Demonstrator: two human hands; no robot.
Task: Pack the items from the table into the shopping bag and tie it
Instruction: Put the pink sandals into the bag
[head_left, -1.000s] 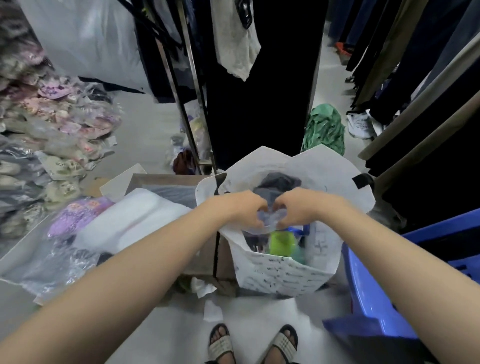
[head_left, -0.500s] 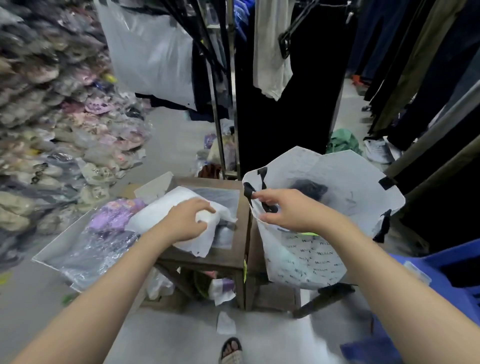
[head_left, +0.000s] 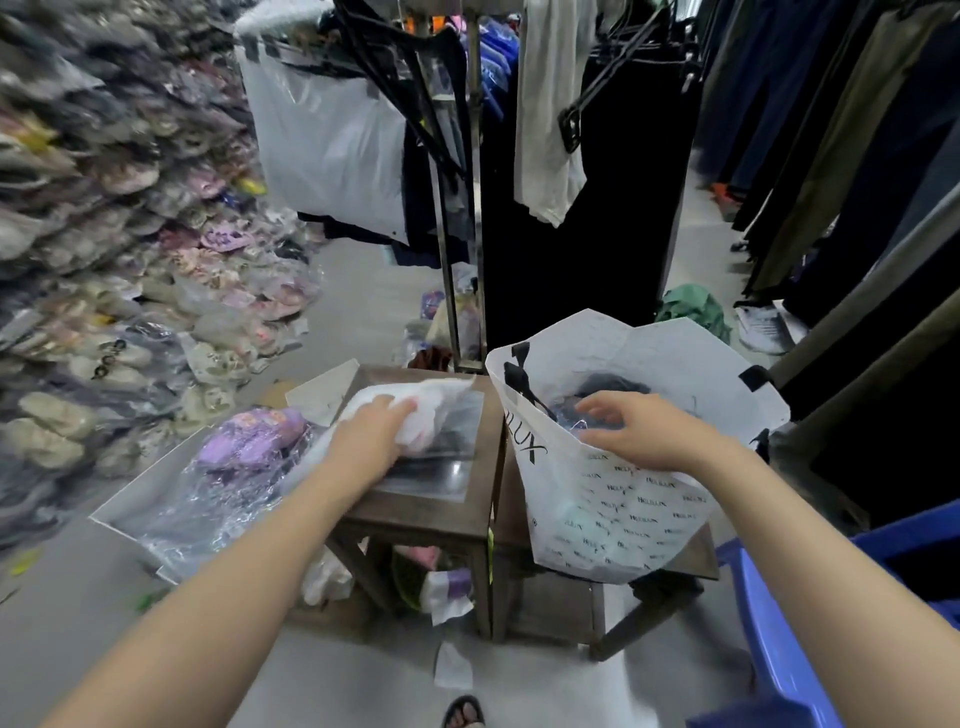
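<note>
Two hands working: left hand (head_left: 371, 439) has its grip curled round the white packet (head_left: 439, 410) on the desk (head_left: 415, 514). Right hand (head_left: 639, 431), spread and empty, hovers over the bag (head_left: 613, 514) just right. It should hold the rim wide.

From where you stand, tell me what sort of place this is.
Probably a clothing shop or stockroom: hanging garments fill the right, bagged slippers are piled at the left, and a shopping bag stands open.

Matt wooden table (head_left: 421, 512), glossy plastic shopping bag (head_left: 613, 509), soft white cloth (head_left: 436, 410)
</note>
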